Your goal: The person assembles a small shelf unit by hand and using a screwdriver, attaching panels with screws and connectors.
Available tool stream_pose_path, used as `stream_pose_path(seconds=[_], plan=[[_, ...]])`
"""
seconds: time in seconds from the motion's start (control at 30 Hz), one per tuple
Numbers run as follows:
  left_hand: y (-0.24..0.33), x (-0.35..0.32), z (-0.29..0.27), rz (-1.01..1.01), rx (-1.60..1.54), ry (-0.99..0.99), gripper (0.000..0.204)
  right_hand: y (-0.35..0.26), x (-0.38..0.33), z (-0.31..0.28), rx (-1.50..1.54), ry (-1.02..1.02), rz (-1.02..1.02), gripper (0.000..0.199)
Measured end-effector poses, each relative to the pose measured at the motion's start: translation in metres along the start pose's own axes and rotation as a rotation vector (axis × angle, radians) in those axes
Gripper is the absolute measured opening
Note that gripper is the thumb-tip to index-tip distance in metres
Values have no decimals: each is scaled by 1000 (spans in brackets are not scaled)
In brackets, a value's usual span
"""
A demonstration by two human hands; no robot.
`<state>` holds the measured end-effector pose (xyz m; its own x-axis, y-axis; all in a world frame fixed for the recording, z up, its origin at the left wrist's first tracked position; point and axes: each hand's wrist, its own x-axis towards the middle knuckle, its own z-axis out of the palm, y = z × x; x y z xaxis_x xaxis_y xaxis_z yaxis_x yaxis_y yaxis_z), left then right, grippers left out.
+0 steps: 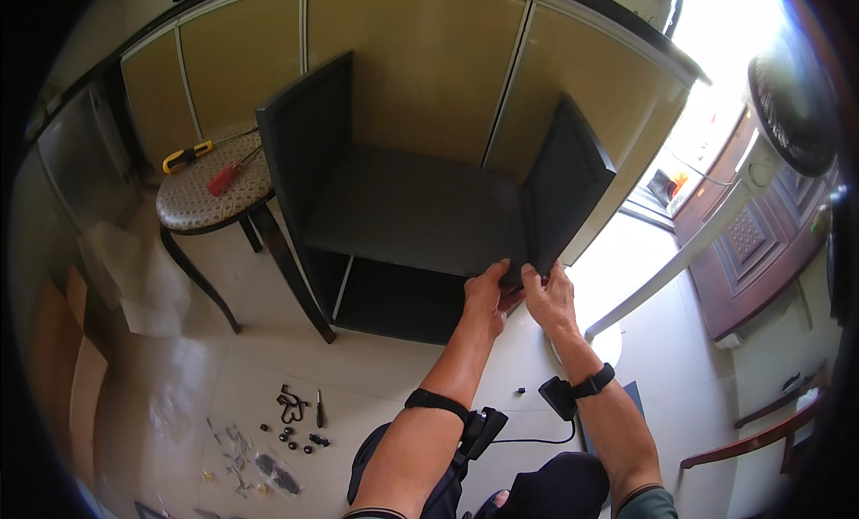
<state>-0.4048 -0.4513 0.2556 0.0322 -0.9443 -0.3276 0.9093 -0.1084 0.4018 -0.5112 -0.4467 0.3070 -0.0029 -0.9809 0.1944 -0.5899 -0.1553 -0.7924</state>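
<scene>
A dark grey, partly assembled cabinet stands before me, with a left side panel [309, 130], a right side panel [573, 174] and a shelf board [416, 201] between them. At its front right corner, my left hand [486, 295] grips the shelf's front edge, thumb on top and fingers curled below. Beside it my right hand [550, 297] is wrapped round the lower front edge of the right side panel. Both thumbs lie close to the joint, and some fingertips are hidden. Under the shelf, a lower board [398, 304] shows in shadow.
Left, a stool [201, 206] carries a yellow-black hand tool [187, 157] and a red-handled screwdriver [231, 172]. A small screwdriver [319, 410], black fittings [292, 437] and loose metal hardware [234, 447] lie on the floor. A standing fan [716, 224] and wooden chair [761, 438] are right.
</scene>
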Motion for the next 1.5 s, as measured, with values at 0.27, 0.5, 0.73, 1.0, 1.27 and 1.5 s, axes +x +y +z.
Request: stream_pose_path(seconds=[0.27,0.5,0.73,1.0,1.27,1.5], plan=[[8,-1,0,-54,32,33,12,-6,24,-2,-252,72,-38,39],[8,1,0,-66,21,-1,13,0,30,-7,-171,-2,-39,33],[4,1,-8,-55,20,3,14,-17,20,-12,-204,-23,-80,35],[-12,11,-2,-39,127,77,31,51,66,-3,-359,26,-67,56],[122,-132,-4,-30,921,-239,35,73,79,9,-265,63,-72,63],[196,-237,-244,122,1013,446,26,113,93,9,-327,147,-30,71]])
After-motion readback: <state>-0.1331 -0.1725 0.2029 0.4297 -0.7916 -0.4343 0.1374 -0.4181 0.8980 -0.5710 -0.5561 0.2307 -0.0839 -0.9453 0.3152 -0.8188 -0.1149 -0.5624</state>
